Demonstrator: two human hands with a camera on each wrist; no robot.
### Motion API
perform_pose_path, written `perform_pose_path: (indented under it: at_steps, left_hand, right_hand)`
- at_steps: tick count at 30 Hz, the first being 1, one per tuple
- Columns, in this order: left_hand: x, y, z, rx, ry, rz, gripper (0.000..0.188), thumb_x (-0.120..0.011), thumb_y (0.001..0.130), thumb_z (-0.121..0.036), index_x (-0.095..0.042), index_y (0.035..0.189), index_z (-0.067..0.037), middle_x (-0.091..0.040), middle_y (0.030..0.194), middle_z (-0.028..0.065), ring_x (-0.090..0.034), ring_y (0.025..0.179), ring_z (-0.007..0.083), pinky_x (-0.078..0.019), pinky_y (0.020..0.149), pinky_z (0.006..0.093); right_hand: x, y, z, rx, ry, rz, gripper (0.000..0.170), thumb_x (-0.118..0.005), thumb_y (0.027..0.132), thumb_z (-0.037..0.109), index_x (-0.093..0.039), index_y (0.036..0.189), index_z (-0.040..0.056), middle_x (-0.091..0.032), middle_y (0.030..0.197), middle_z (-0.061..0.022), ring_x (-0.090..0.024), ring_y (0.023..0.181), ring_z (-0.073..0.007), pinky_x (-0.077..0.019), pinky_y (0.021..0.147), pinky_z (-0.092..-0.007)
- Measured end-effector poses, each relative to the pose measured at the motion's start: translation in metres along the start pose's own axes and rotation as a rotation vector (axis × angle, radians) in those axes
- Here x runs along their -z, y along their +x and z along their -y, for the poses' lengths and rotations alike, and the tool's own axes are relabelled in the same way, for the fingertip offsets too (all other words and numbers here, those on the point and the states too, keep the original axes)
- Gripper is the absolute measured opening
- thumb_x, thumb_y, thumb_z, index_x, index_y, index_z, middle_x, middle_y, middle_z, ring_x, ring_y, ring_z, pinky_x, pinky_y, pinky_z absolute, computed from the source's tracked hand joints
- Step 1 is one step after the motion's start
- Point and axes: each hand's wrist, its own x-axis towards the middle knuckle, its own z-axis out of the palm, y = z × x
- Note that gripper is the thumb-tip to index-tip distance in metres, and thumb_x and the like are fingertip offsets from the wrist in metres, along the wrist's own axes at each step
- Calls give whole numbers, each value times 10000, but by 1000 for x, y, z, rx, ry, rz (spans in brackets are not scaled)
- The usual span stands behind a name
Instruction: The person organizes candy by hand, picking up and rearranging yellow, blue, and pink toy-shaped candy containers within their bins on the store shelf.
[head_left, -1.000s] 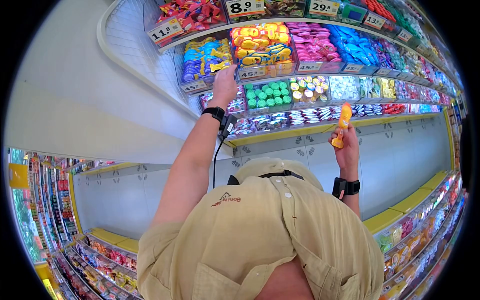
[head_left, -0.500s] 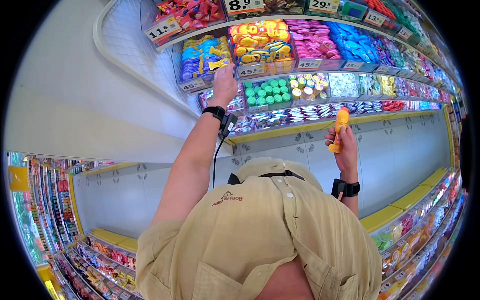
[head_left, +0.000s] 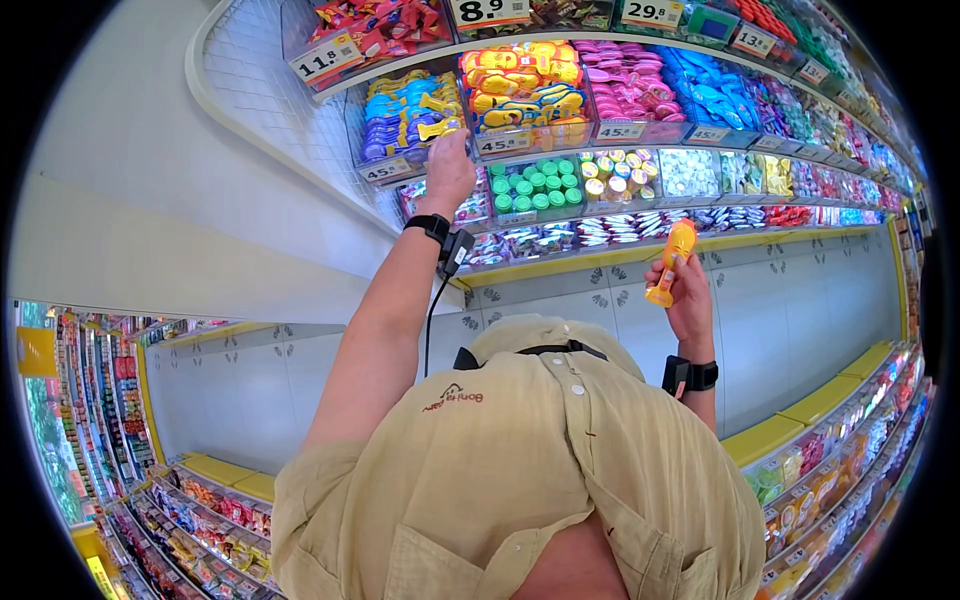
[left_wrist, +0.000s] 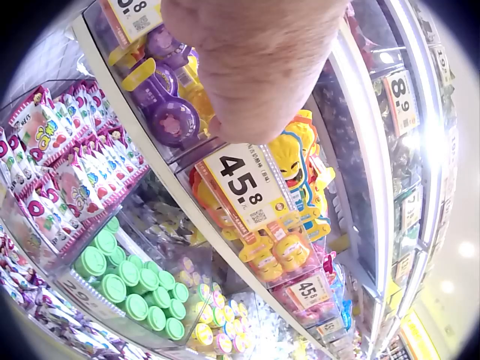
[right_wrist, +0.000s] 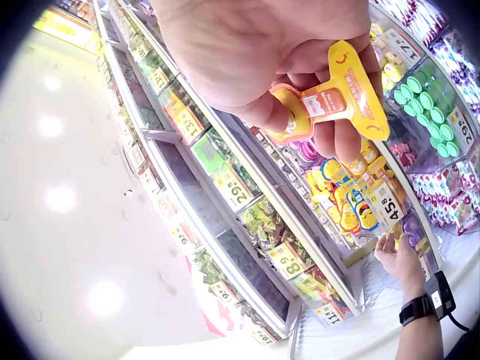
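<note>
My right hand (head_left: 688, 295) grips a long yellow-orange candy container (head_left: 682, 240) with a printed face and a flared foot. In the right wrist view the thumb presses on the candy container (right_wrist: 326, 103), fingers are curled behind it, and its labelled foot faces the camera. At the shelf, my left hand (head_left: 450, 168) is at the front edge of a bin of purple, blue and yellow candy containers (head_left: 400, 125). Its fingertips are right at a yellow piece there; I cannot tell whether they hold it. A bin of yellow candy containers (head_left: 525, 85) stands just right of that hand.
Bins of pink (head_left: 630, 85) and blue candy containers (head_left: 710, 90) continue rightward. Below are green-lidded tubs (head_left: 540, 190) and small packets. A white counter (head_left: 130, 210) lies to the left. Pale tiled floor (head_left: 790, 300) stretches underneath, with another stocked shelf (head_left: 830, 470) behind the person.
My right hand has drawn the yellow candy container slightly down and left, tilting its foot leftward. My left hand stays at the bin's front edge.
</note>
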Motion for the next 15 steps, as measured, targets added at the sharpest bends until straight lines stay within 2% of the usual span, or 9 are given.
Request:
perform_pose_path:
  at_steps: [6,8,11,15]
  left_hand:
    - [-1,-1,3,-1,-16,-8,425,-551,725,4,-507,1147,-27,-582,1060,177,-519,1072,331,-340,1012,448]
    - [-1,-1,2,-1,-16,-6,430,-552,723,4,-506,1150,-23,-581,1062,179,-519,1073,332,-340,1013,449]
    - [-2,-1,3,-41,-10,-46,411,-556,717,14,-501,1124,-17,-579,1068,190,-520,1040,370,-399,934,448]
    - [-2,-1,3,-34,-13,-37,417,-554,719,5,-499,1132,-17,-578,1070,190,-519,1050,360,-377,961,452]
  right_hand:
    - [1,3,0,-37,81,-48,205,-503,947,232,-495,1052,56,-611,836,-73,-631,716,-182,-523,675,-300]
    - [-1,3,2,-36,43,-46,197,-507,946,234,-497,1033,58,-611,828,-69,-628,702,-173,-520,658,-295]
    - [-3,5,2,-31,-3,-35,186,-509,944,231,-499,1018,60,-610,819,-64,-625,694,-167,-515,646,-290]
    - [-8,8,4,-45,-23,-22,176,-509,940,216,-500,1020,59,-609,824,-65,-623,702,-165,-508,642,-286]
